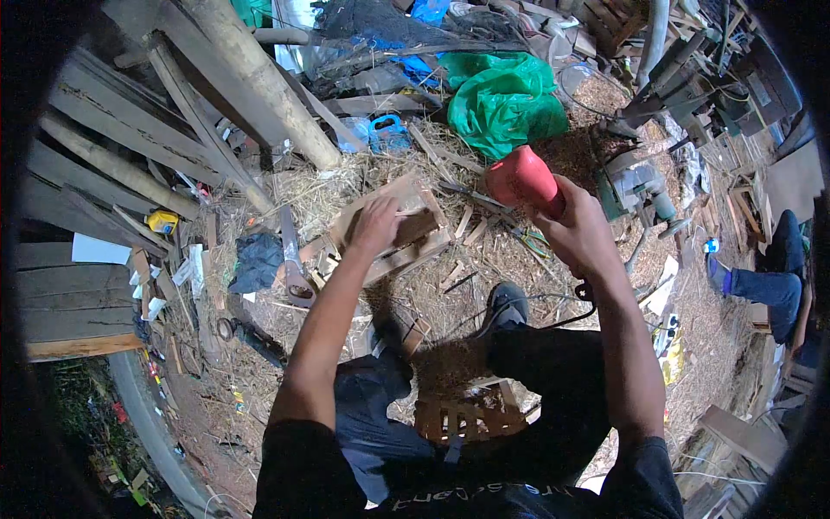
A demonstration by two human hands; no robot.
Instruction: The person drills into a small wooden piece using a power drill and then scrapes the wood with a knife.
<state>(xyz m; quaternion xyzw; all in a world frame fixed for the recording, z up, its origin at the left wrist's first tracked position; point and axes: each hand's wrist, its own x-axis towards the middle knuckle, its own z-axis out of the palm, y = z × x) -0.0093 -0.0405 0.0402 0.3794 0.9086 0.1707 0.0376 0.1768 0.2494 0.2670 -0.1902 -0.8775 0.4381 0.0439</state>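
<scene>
My right hand [581, 227] is wrapped round the handle of a red power tool [524, 179], raised above the ground, with a dark cord running down from its rear end. My left hand [376, 227] rests on a wooden box-like piece [417, 227] made of light boards; whether the fingers grip its edge is hard to make out. Left of that piece, a handsaw [296, 275] lies on the ground beside a dark crumpled cloth [257, 261]. Pliers and thin tools [529, 240] lie below the red tool.
A green plastic sheet [506, 104] and a blue container [388, 136] lie ahead. Planks [130, 121] lean at the left. A machine [635, 186] stands at the right. Another person's leg [761, 290] shows at the far right. Wood shavings cover the ground.
</scene>
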